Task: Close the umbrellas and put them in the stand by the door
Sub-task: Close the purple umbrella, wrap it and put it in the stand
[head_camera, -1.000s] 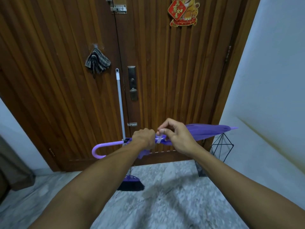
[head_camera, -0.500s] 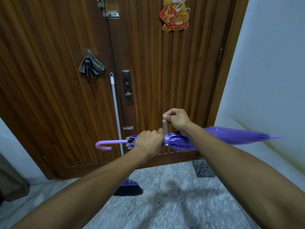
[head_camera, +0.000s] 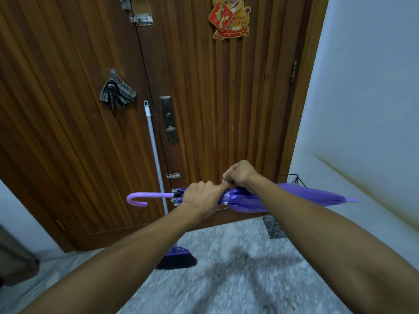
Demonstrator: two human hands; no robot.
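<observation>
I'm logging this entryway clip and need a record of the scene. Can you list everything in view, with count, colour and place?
umbrella: one, purple, folded, held level in front of the door
wire stand: one, black, on the floor by the door's right side, partly hidden by the umbrella
broom: one, pale handle, purple and black head, leaning on the door
cloth: one, striped grey, hanging on the door
tiger decoration: one, red and orange, high on the door
door: one, brown wood
left hand: one, gripping the umbrella near its handle
right hand: one, pinching at the umbrella's strap
</observation>
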